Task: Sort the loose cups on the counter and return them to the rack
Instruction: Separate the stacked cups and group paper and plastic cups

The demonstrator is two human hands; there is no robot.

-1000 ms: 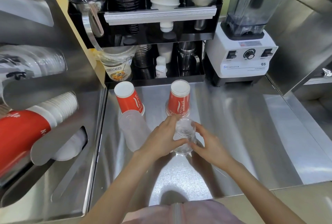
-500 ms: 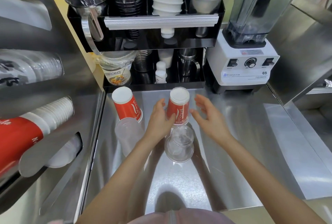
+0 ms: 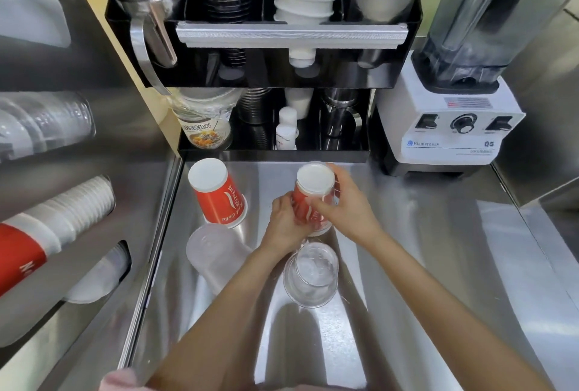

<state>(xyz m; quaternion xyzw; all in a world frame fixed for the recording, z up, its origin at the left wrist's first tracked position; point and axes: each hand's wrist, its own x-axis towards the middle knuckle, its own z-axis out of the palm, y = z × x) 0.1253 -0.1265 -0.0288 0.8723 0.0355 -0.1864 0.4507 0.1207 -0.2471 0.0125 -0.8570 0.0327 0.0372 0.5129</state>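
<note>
- My left hand and right hand wrap the upturned red cup mid-counter.
- Sorting step; next, I'd judge, carrying it to the left-edge rack.

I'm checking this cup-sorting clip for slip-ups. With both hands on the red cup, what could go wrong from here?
1. The clear cup stands just below the left hand and its forearm; drawing back could topple it.
2. The right hand grips the red cup near its top, so it might crush or slip.
</note>
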